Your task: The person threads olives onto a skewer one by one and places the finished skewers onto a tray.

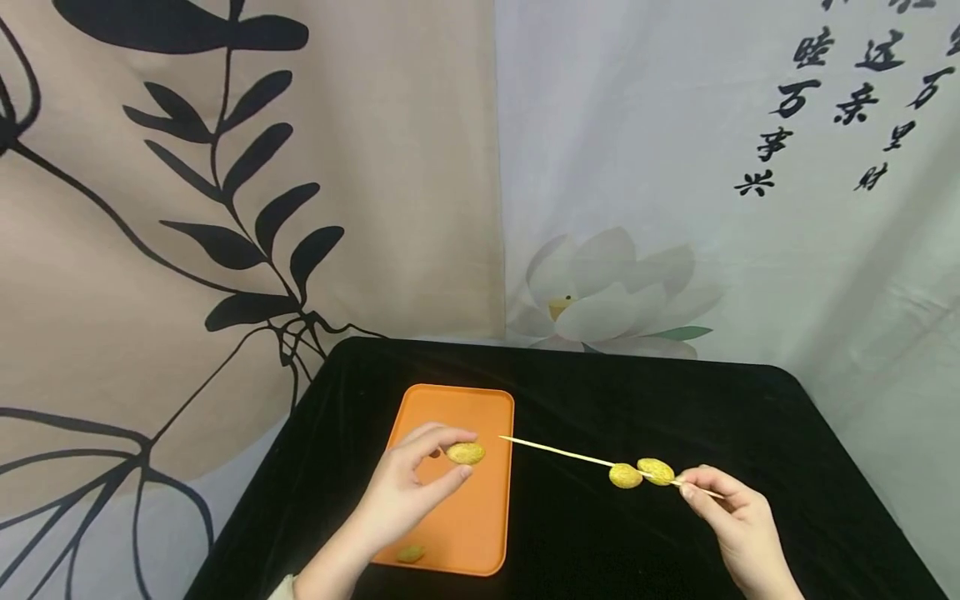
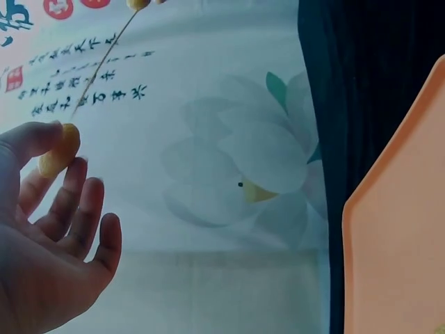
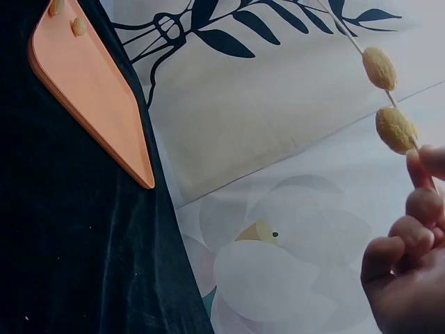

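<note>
A printed cloth backdrop (image 1: 420, 208), dark leaves on one side and a pale lotus with brush characters on the other, is hanging behind a black-covered table (image 1: 600, 542). The left hand (image 1: 408, 483) is pinching an oval yellow piece (image 1: 466, 453) between thumb and fingertips, its remaining fingers bending loosely away from it. That grip is leaving the side toward the skewer (image 1: 555, 450) uncovered, presumably so the tip can meet the piece without touching skin. The right hand (image 1: 738, 517) is gripping the skewer's blunt end between thumb and curled fingers, likely to leave most of the stick free and steady. Its forearm is reaching in from the lower right, while the left forearm is slanting up from the bottom edge, over the tray; both hands appear to be hovering above the table.

Farther along the skewer, an inner piece (image 1: 656, 472) is sitting just beside the right fingertips and an outer piece (image 1: 625, 476) is following close by, both apparently pierced. The pointed end is aiming leftward, near the held piece but apart from it. Beneath the left hand, an orange tray (image 1: 480, 533) is lying on the black cover, with a loose piece (image 1: 410, 553) resting toward its near edge.
</note>
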Tool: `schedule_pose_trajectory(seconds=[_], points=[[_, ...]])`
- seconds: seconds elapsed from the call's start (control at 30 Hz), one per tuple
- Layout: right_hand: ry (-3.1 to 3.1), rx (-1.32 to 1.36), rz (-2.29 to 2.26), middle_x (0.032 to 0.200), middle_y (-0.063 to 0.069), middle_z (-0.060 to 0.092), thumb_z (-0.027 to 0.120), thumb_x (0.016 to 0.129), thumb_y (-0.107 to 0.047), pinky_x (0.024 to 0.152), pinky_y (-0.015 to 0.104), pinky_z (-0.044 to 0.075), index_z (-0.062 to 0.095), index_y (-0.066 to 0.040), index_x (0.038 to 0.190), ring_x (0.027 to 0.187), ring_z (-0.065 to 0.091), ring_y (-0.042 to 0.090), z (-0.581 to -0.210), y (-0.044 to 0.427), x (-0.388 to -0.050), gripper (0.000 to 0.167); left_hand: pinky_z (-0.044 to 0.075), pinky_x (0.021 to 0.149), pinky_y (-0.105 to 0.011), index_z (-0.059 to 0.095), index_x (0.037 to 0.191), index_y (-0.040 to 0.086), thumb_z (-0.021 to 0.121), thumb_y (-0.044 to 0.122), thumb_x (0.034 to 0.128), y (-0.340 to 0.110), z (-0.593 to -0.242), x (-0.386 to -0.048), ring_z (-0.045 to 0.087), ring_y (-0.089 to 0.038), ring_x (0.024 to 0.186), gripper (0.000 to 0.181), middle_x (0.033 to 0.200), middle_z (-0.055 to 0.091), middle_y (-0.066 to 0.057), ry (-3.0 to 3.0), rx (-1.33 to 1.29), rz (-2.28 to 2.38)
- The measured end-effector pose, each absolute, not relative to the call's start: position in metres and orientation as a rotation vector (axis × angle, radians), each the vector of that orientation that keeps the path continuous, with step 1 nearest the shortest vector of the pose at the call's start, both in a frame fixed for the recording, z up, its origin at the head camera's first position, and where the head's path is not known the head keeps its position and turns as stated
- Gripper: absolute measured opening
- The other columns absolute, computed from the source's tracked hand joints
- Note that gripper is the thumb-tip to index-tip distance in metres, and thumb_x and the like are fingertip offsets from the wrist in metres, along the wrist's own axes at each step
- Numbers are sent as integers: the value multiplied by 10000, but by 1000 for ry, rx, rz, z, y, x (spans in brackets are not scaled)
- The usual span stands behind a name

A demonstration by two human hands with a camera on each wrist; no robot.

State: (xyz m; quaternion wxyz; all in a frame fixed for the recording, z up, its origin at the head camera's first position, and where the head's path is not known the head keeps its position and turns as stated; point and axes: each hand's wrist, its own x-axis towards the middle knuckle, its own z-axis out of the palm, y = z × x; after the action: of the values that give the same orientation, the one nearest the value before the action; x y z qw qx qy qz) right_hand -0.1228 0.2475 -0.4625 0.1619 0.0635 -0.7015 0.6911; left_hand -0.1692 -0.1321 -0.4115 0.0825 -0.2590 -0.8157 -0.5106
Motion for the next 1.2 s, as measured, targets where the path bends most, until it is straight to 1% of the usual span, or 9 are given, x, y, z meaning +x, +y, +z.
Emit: schedule_pose_trajectory(seconds=[0.07, 0.13, 0.37, 0.57, 0.77, 1.03, 1.1, 1.2], points=[[-2036, 174, 1948, 908, -32, 670, 576, 894, 127, 701, 194, 477, 677, 12, 923, 841, 589, 74, -462, 247, -123, 156, 463, 825, -301, 665, 1151, 272, 724, 230, 885, -132, -413, -170, 573, -90, 926, 275, 1052, 634, 148, -2425, -779, -1537], [-2061, 173, 1932, 907, -32, 669, 582, 893, 122, 714, 193, 482, 675, 15, 922, 850, 593, 75, -462, 246, -124, 144, 460, 826, -300, 664, 1151, 277, 721, 223, 888, -133, -414, -171, 572, -96, 922, 274, 1050, 636, 142, -2422, -775, -1554], [-2169, 167, 1853, 891, -30, 655, 596, 896, 100, 690, 204, 480, 669, 10, 920, 814, 581, 64, -460, 241, -127, 117, 460, 828, -322, 665, 1156, 259, 701, 216, 903, -135, -416, -174, 575, -129, 918, 259, 995, 650, 114, -2444, -782, -1625], [-2188, 185, 1856, 901, -33, 653, 589, 903, 93, 689, 205, 488, 665, 10, 926, 803, 595, 56, -459, 240, -127, 115, 461, 834, -335, 667, 1146, 263, 699, 240, 903, -135, -415, -174, 588, -120, 927, 246, 991, 657, 125, -2487, -765, -1625], [-2225, 146, 1825, 893, -24, 652, 599, 907, 73, 686, 204, 491, 665, 15, 927, 796, 595, 69, -458, 238, -127, 90, 451, 838, -351, 672, 1135, 269, 706, 251, 898, -136, -415, -174, 585, -119, 913, 240, 979, 659, 126, -2504, -719, -1630], [-2282, 168, 1733, 842, -33, 657, 618, 885, 85, 650, 214, 484, 665, -12, 898, 733, 592, 60, -457, 235, -127, 108, 469, 844, -358, 685, 1115, 278, 710, 252, 894, -136, -419, -175, 589, -136, 971, 225, 1006, 658, 115, -2503, -821, -1644], [-2299, 146, 1727, 818, -29, 653, 624, 882, 81, 625, 222, 477, 660, -7, 885, 685, 576, 57, -457, 235, -127, 95, 474, 853, -367, 691, 1112, 276, 713, 258, 891, -137, -421, -175, 590, -135, 983, 223, 1020, 659, 120, -2503, -854, -1633], [-2337, 114, 1723, 781, -42, 630, 629, 884, 66, 567, 246, 444, 651, -3, 868, 597, 506, 42, -458, 234, -126, 75, 478, 860, -377, 699, 1111, 268, 716, 267, 889, -137, -424, -175, 591, -131, 986, 223, 1032, 661, 125, -2496, -886, -1624]])
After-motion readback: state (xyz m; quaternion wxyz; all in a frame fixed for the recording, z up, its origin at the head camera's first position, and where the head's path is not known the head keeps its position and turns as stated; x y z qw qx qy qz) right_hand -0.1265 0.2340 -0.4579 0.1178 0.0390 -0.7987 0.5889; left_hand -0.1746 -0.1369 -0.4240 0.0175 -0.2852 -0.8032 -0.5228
